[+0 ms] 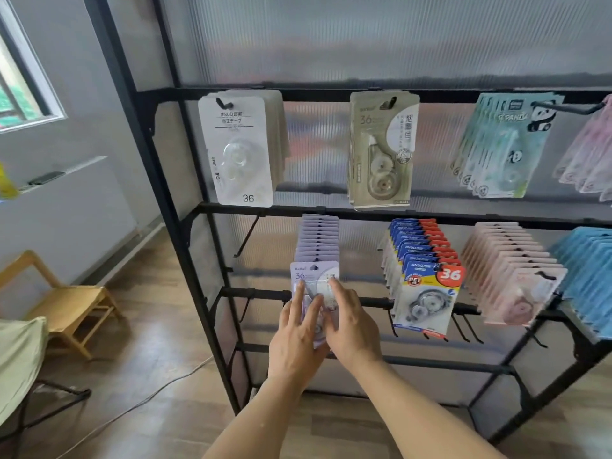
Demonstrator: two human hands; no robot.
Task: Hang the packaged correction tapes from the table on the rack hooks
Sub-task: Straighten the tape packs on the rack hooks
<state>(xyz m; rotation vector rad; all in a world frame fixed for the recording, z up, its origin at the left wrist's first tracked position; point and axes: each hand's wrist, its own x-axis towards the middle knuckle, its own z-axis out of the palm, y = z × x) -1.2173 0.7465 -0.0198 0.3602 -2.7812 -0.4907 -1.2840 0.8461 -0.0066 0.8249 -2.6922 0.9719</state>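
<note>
Rack (185, 246) bars are black and run across in rows, with hooks sticking out so packs can hang by their top holes. Rows of packs fill it: white packs (236, 147) at the top left corner, beige packs (381, 150) beside them, panda packs (496, 144) near the top right. On the middle bar hang purple packs (318, 240), blue packs (420, 276) and pink packs (511, 273). An empty hook (246, 236) sits at the left end of that bar.

Front purple pack (314, 276) already hangs on its hook, at the front of the purple row. Left hand (298, 336) and right hand (352, 329) both lie on it with straight fingers, pressing flat, not grabbing. I think they are pushing it back so it sits neat. No table shows.
</note>
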